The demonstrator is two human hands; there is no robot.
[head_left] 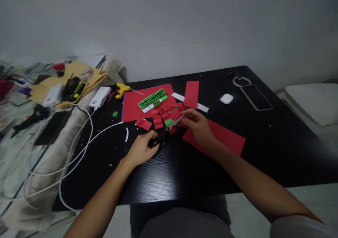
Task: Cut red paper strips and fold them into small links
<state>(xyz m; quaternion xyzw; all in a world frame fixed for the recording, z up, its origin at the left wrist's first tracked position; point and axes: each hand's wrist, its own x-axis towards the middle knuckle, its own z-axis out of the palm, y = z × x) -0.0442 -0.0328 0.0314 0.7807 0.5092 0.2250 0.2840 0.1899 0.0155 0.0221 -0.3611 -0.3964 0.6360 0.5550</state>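
My left hand [142, 148] is closed round the black handles of a pair of scissors [161, 135], whose blades point away to the right. In my right hand [196, 125], thumb and fingers pinch a small red paper piece [176, 115] beside the blade tips. Whether the blades are cutting into it, I cannot tell. Several small red paper pieces [146, 125] lie about the scissors, some with folds, with a bit of green paper among them. Under my right wrist rests a larger red paper sheet [232, 139]. Beyond the pieces sits a folded green paper bundle [151, 99].
A red sheet [132, 107] lies behind, with a yellow glue gun [121, 89] at its corner. A red strip [192, 92] crosses a white strip. White cables [91, 139] run from a power bank [100, 96] at left. A phone [256, 97] and white earbud case [226, 98] lie right.
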